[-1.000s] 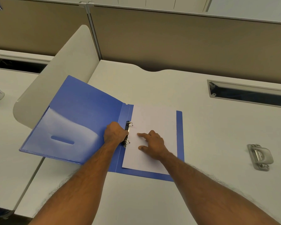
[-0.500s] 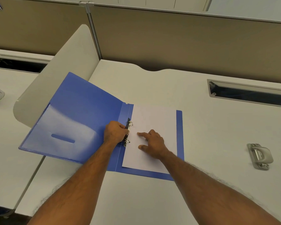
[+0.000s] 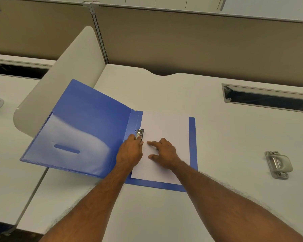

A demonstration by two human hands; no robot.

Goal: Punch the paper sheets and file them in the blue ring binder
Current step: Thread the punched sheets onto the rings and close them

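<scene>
The blue ring binder [image 3: 87, 119] lies open on the white desk, its left cover raised against a curved divider. White paper sheets [image 3: 166, 126] lie on its right half beside the metal ring mechanism [image 3: 140, 132]. My left hand [image 3: 129, 152] is curled over the lower part of that mechanism, fingers gripping it. My right hand [image 3: 163, 152] rests on the paper with straight fingers pressing it flat just right of the rings. The lower ring is hidden under my left hand.
A grey hole punch [image 3: 278, 165] sits on the desk to the right. A cable slot [image 3: 268, 98] is cut into the desk at the back right. A curved white divider [image 3: 66, 81] stands left of the binder, with brown partition panels behind.
My left hand has shifted slightly along the ring mechanism toward its lower part. The right hand and the paper stay where they were.
</scene>
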